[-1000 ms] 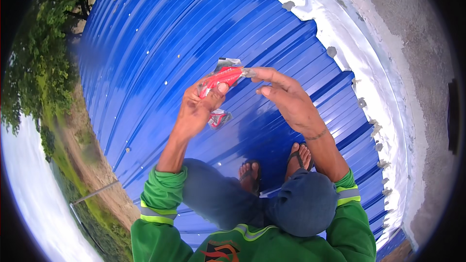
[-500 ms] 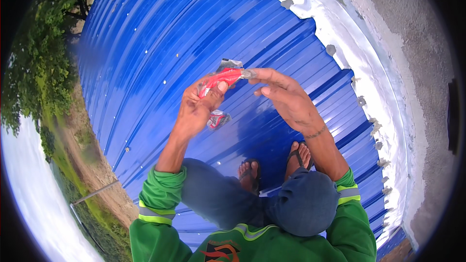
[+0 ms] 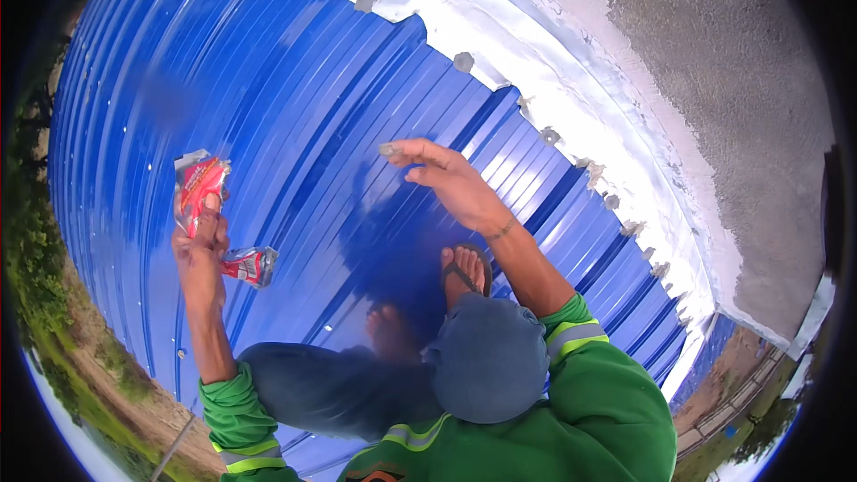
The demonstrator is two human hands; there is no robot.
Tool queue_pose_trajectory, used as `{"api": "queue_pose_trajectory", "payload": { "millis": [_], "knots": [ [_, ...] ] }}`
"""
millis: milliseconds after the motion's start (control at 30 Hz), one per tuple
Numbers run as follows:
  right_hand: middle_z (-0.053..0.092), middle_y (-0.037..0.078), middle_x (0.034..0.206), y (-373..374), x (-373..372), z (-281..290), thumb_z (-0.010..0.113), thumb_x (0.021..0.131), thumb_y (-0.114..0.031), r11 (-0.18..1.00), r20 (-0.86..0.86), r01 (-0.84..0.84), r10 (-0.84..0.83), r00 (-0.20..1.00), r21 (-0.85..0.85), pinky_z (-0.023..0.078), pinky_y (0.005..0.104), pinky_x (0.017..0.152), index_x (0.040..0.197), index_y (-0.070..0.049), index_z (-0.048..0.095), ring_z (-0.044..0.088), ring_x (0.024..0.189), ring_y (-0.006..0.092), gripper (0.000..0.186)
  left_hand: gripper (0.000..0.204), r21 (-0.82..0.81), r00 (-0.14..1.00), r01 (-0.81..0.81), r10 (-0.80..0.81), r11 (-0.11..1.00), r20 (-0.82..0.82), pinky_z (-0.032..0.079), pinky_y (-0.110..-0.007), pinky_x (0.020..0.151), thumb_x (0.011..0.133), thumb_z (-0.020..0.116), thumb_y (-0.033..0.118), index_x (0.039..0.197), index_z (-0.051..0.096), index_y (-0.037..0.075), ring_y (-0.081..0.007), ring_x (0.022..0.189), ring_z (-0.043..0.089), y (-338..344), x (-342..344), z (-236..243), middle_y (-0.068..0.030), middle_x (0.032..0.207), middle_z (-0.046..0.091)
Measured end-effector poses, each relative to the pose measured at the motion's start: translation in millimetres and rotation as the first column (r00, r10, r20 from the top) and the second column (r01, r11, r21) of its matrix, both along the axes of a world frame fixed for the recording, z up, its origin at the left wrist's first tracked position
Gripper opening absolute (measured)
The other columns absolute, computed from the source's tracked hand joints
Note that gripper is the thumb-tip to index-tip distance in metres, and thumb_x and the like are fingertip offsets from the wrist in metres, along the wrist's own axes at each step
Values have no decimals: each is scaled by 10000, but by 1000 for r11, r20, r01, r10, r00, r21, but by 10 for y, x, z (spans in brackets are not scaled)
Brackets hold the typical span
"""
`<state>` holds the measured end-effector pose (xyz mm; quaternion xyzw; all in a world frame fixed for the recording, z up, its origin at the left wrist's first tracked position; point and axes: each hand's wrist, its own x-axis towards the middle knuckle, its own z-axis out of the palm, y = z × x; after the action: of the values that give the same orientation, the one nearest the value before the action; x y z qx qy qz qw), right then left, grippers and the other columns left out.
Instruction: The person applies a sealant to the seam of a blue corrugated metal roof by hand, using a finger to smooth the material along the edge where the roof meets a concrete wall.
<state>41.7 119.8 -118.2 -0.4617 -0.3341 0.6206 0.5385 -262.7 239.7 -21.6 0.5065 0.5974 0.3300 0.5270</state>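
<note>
Bare blue roofing [image 3: 536, 205] separates our right hand [image 3: 460, 189], loosely unclenched, from the white edging [image 3: 486, 40]. Our left hand [image 3: 198, 245] grips a red packet [image 3: 202, 184] bearing print.

Wide fisheye view from the person's head, looking down past a knee [image 3: 493, 353] to a blue roof [image 3: 295, 89], left hand [image 3: 202, 230] and right hand [image 3: 453, 186] near, gray wall [image 3: 723, 62] at far right, straight edges bowed

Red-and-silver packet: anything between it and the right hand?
Nothing visible. The left hand grips the red-and-silver packet; between it and the right hand, only blue ribbed metal roofing shows, as background beneath.
</note>
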Motion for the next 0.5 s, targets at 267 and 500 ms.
{"api": "queue_pose_trajectory", "payload": {
  "millis": [267,500],
  "knots": [
    [546,145,1006,-907,1473,-1185,553,772,27,939,977,300,-199,79,167,406,431,896,1404,-124,509,499,953,315,651,283,-81,997,-28,34,996,70,222,-189,496,935,687,297,1073,650,51,-5,570,351,-6,-149,53,67,674,458],
    [509,144,1071,-784,1719,-1380,518,742,49,985,942,122,-77,-326,122,366,451,927,1493,-178,404,471,1000,326,793,349,-63,998,-45,48,997,42,197,-209,495,956,650,347,1092,634,26,-19,546,298,-42,-177,89,69,658,412]
  ]
}}
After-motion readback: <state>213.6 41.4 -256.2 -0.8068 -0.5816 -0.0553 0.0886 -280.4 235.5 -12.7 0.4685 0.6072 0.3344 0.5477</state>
